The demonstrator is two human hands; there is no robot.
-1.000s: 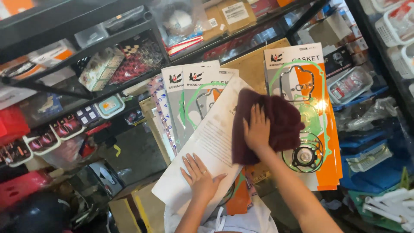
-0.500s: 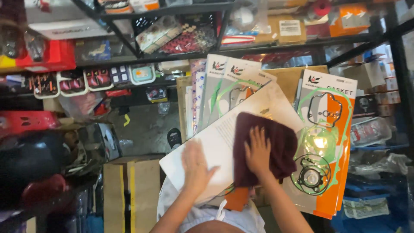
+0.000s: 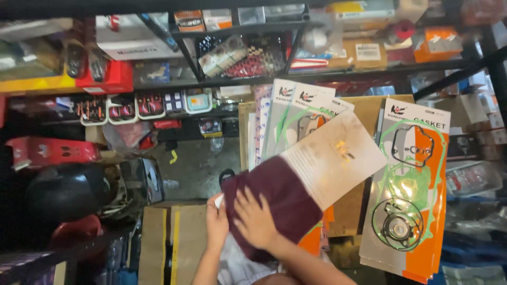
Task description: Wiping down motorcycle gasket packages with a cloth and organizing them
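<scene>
A dark maroon cloth [image 3: 282,203] lies spread flat under the right hand [image 3: 256,221], reaching up and to the right past the fingertips. It covers the lower end of a white packet [image 3: 335,161], which slants away up and to the right of that hand. The left hand [image 3: 215,224] grips the packet's lower left edge, just beside the cloth.

A flat orange-and-white gasket pack [image 3: 409,190] is seen on the right, similar white packs [image 3: 303,113] fanned out mid-frame, red boxes [image 3: 103,76] shelved far left, an orange carton [image 3: 438,45] far right.
</scene>
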